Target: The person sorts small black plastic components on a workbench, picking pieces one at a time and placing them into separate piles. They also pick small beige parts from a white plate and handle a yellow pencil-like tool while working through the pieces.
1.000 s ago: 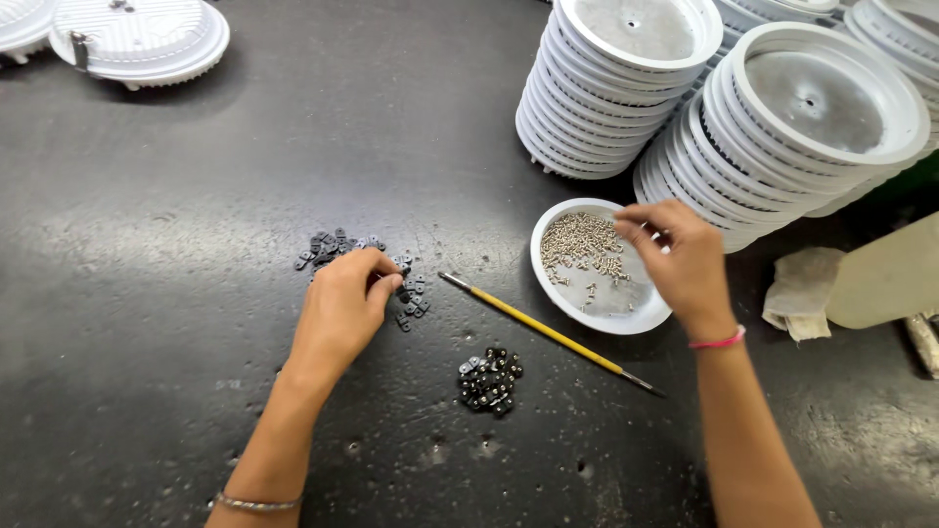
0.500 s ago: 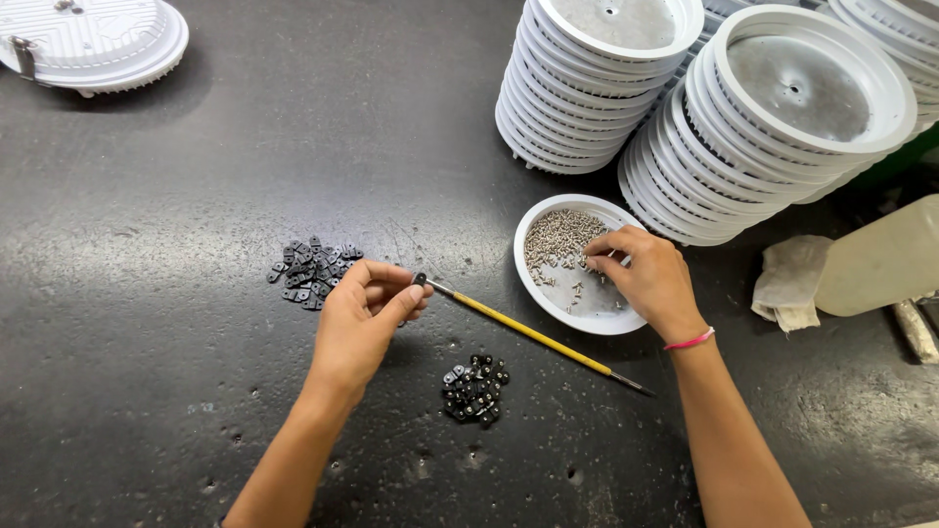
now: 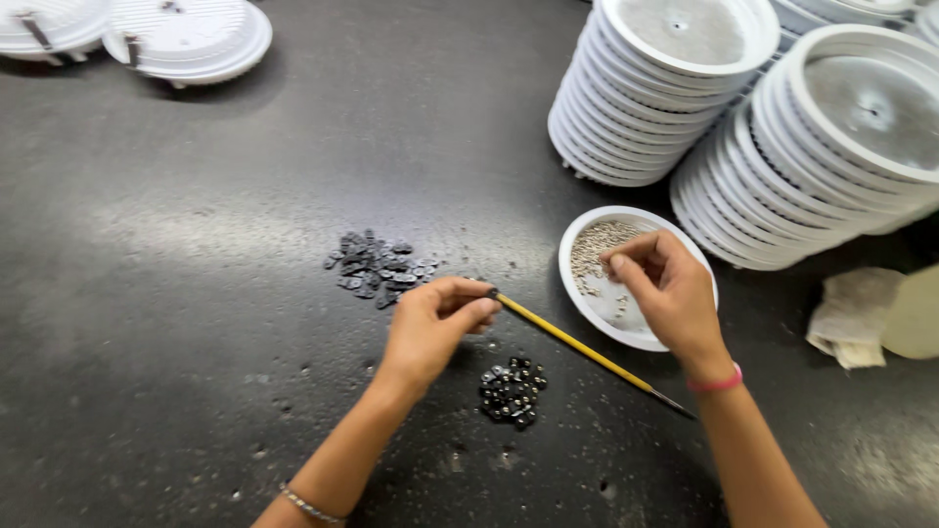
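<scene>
On dark, speckled matte worktop (image 3: 176, 323):

- Left hand (image 3: 430, 328), fingers curled narrow, fingertips pinched together at blunt end of pencil; whether a small part sits in the pinch, cannot tell.
- Yellow pencil (image 3: 587, 352), one, slim, lying slantwise between the two hands, dark tip toward right forearm.
- Right hand (image 3: 670, 293), pink band at wrist, fingertips drawn close, dipping into shallow white round dish (image 3: 577, 288), one, plastic, smooth-rimmed.
- Pale tiny grains or screws (image 3: 597, 249) heaped in dish, uncountable.
- Flat dark-grey clips (image 3: 377, 264), one loose pile, just beyond left hand.
- Glossy black beads with silver centres (image 3: 511, 391), one small cluster, just beside left wrist, near pencil.
- Stacks of white ribbed round housings (image 3: 646, 88), two fully in view, far right.
- Two single white ribbed discs (image 3: 186, 39), far left.
- Crumpled beige cloth (image 3: 856, 313), one, right edge.
</scene>
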